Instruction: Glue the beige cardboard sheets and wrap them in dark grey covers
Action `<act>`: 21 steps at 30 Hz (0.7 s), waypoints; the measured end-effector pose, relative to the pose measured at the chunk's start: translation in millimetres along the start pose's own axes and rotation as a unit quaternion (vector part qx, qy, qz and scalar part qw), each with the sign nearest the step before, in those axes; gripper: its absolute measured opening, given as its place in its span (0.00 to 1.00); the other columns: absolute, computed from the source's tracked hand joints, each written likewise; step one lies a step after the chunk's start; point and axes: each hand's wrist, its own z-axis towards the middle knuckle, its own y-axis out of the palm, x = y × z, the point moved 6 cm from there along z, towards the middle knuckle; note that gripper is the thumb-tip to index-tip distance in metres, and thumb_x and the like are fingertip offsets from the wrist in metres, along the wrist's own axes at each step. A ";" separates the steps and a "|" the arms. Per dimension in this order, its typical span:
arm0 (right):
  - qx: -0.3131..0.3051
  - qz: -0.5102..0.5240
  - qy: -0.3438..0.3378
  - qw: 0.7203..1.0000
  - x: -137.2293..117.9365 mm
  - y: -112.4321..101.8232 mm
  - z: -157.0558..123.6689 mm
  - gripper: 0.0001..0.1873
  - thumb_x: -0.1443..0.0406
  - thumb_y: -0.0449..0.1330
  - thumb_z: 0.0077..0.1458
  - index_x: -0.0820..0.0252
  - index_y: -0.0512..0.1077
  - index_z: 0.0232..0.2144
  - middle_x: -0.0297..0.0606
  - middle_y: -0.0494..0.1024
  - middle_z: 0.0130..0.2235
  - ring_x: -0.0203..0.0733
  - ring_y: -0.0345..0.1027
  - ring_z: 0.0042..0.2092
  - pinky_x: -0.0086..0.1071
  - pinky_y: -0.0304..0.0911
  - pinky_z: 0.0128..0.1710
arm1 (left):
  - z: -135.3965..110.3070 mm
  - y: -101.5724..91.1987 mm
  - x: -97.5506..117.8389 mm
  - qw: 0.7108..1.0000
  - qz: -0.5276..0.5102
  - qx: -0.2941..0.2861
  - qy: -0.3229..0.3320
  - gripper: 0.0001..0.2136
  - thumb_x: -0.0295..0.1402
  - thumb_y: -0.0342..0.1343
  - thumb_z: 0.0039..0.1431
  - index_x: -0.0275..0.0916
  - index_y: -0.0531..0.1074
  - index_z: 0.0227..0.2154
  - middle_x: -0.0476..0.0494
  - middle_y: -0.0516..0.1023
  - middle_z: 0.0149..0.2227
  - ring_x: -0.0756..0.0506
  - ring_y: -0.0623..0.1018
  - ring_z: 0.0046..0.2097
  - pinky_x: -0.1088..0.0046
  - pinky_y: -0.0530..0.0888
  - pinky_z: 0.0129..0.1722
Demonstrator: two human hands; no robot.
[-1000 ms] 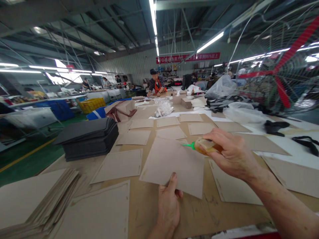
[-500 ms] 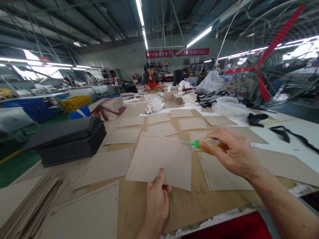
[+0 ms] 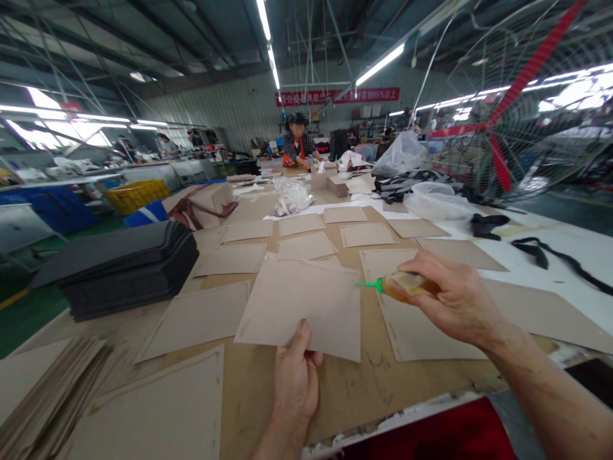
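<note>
- Two hands were at work, both closed on something.
- The left hand [image 3: 294, 377] pinched the near edge of a cardboard sheet [image 3: 301, 300], thumb on top and fingers below it.
- The sheet was in front of the person, over the middle of the tabletop [image 3: 364, 383]. Whether its far edge rested on the sheets behind it, I could not tell.
- The right hand [image 3: 454, 297] gripped a small glue bottle [image 3: 407, 285] lying almost level, with amber liquid inside.
- Its green nozzle [image 3: 371, 283] pointed left and stood just at the right edge of the held sheet.
- Under the right hand lay another flat sheet [image 3: 421, 332], and more laid-out sheets [image 3: 196, 319] were spread in rows around.
- A loose pile of cardboard [image 3: 43, 390] lay at the near left, and a dark stack [image 3: 119, 262] of grey pads stood behind it.
- Farther off were plastic bags [image 3: 402, 153], black straps [image 3: 550, 255], a big fan [image 3: 502, 128] with red blades, and a person [image 3: 297, 144] at the far end.
- Risk, in my judgement: with the nozzle so near the edge, a hard squeeze could drop glue on the sheet below or on the tabletop.
- The sheet was held at one point only, so it could bend or turn under the nozzle and the glue line would go crooked.
</note>
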 end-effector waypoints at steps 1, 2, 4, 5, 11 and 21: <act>-0.017 0.008 -0.005 1.000 -2.3 1.1 -1.6 0.07 0.67 0.58 0.60 0.56 0.70 0.42 0.34 0.73 0.33 0.39 0.67 0.30 0.32 0.58 0.29 | 0.3 -0.2 -0.4 1.000 0.001 0.001 -0.002 0.20 0.35 0.75 0.34 0.38 0.77 0.34 0.48 0.80 0.31 0.51 0.75 0.27 0.80 0.63 0.20; -0.027 0.014 -0.010 0.999 -4.0 1.3 -3.2 0.08 0.68 0.57 0.60 0.56 0.70 0.42 0.33 0.72 0.33 0.39 0.67 0.29 0.32 0.59 0.29 | 0.8 -0.3 -1.2 1.000 0.001 0.001 -0.006 0.20 0.35 0.75 0.34 0.38 0.77 0.34 0.49 0.80 0.32 0.51 0.75 0.27 0.80 0.63 0.20; -0.013 0.007 -0.016 1.000 -5.3 -1.7 -6.0 0.09 0.68 0.57 0.59 0.56 0.70 0.43 0.35 0.73 0.35 0.40 0.68 0.31 0.32 0.60 0.31 | 1.9 0.3 -2.9 1.000 -0.001 -0.004 -0.014 0.20 0.35 0.75 0.34 0.38 0.77 0.34 0.49 0.80 0.32 0.52 0.75 0.27 0.81 0.63 0.20; 0.003 -0.004 -0.017 1.000 -5.1 -3.9 -7.0 0.10 0.69 0.56 0.59 0.57 0.70 0.44 0.36 0.74 0.36 0.41 0.69 0.33 0.32 0.61 0.32 | 2.4 0.7 -3.5 1.000 -0.002 -0.008 -0.016 0.20 0.35 0.75 0.34 0.38 0.77 0.34 0.49 0.80 0.32 0.52 0.74 0.27 0.81 0.63 0.20; -0.009 -0.010 -0.042 0.999 -5.4 -2.0 -7.7 0.11 0.70 0.55 0.57 0.56 0.69 0.44 0.38 0.75 0.38 0.42 0.71 0.32 0.33 0.63 0.32 | 2.8 -0.5 -4.8 1.000 0.001 -0.015 -0.020 0.20 0.35 0.74 0.36 0.38 0.77 0.34 0.48 0.80 0.34 0.52 0.75 0.29 0.80 0.64 0.21; -0.051 0.019 -0.071 0.996 -28.5 3.7 -29.9 0.16 0.72 0.54 0.57 0.57 0.67 0.48 0.42 0.76 0.43 0.44 0.73 0.41 0.32 0.67 0.37 | 3.6 -0.4 -2.7 1.000 -0.022 0.005 -0.005 0.20 0.33 0.74 0.36 0.40 0.76 0.35 0.52 0.79 0.32 0.53 0.75 0.27 0.80 0.64 0.20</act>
